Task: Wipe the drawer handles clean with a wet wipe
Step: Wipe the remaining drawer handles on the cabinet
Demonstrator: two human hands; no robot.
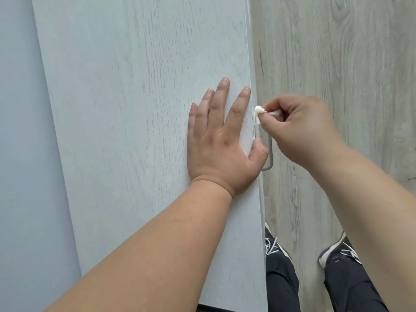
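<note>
Pale wood-grain laminate tops the drawer unit (139, 109); my left hand (221, 140) lies flat on it, fingers straight. My right hand (299, 129) pinches a crumpled white wet wipe (258, 111) against the brushed-metal bar handle (269, 154), mostly hidden behind both hands.

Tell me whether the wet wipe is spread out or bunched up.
Bunched up: the wet wipe is a small crumpled wad pinched in the right hand against the handle.
</note>
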